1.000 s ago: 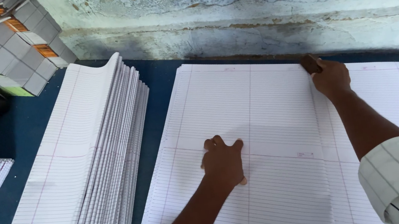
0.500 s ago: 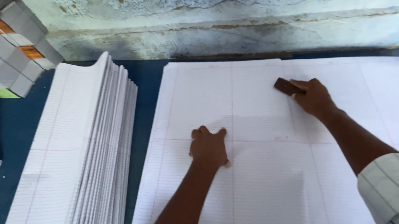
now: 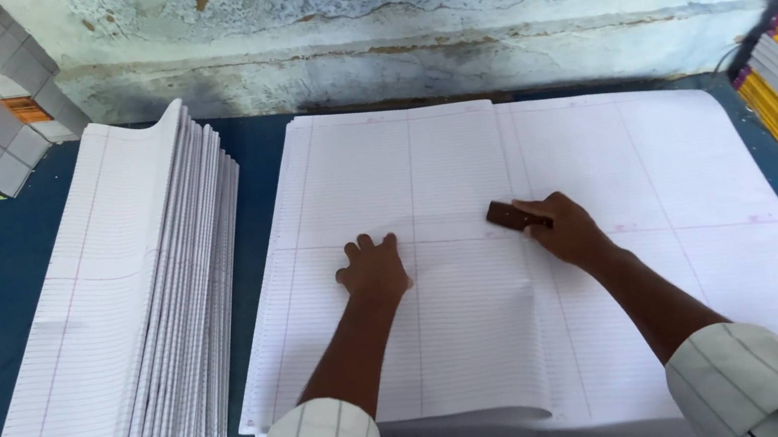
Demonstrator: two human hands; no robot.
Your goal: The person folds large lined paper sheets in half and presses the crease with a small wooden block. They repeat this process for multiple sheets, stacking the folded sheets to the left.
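Folded ruled sheet [image 3: 453,320] lies mid-table, pinned flat by left hand [image 3: 373,269], fingers pressed together. Dark wooden block [image 3: 512,216] is pinched by right hand [image 3: 566,228] on the crease; slippage risks a crooked fold.

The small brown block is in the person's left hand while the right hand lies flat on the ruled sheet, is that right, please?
Not quite: the head view shows the small brown block in the right hand, while the left hand lies flat on the ruled sheet.
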